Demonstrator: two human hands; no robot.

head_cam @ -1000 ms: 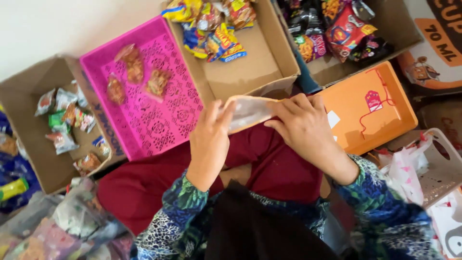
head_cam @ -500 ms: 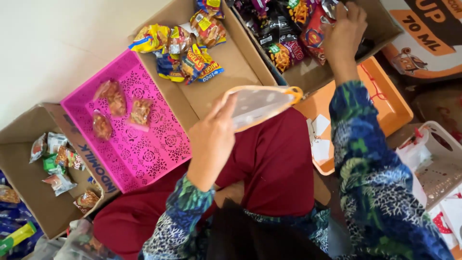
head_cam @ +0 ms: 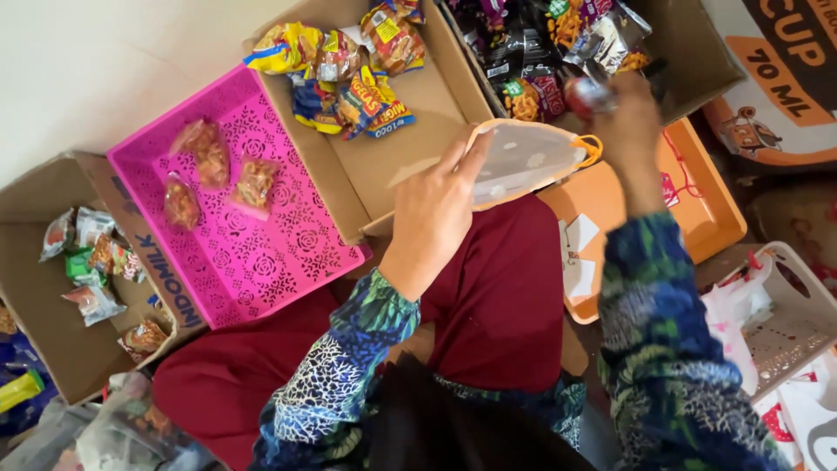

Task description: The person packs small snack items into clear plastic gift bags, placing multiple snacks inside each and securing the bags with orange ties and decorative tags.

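Holding a clear plastic bag with an orange rim [head_cam: 523,161] open above my lap, my left hand [head_cam: 433,214] has its fingers clamped on the bag's near-left edge, mouth turned to the right. That grip has not changed across the last second; the bag sits in nearly the same place, over the red cloth [head_cam: 497,288] covering my knees.

What has changed is my right hand [head_cam: 621,109]. A second ago it was on the bag beside the left; half a second ago it had gone up into the far-right cardboard box of dark snack packets [head_cam: 558,52]; now it is back down at the bag's mouth, closed around a small red packet [head_cam: 582,92]. The motion blur keeps me from saying more about the packet than its colour. I read this as one item picked and about to meet the bag, though it is not inside yet.

Just right of the bag lies an orange tray [head_cam: 706,209] with white paper tags in it. Far of my left hand stands an open box with yellow and blue snack packs [head_cam: 349,74]. To the left, a pink perforated basket [head_cam: 261,253] holds three small clear packets, and further left another box of mixed sachets [head_cam: 87,262].
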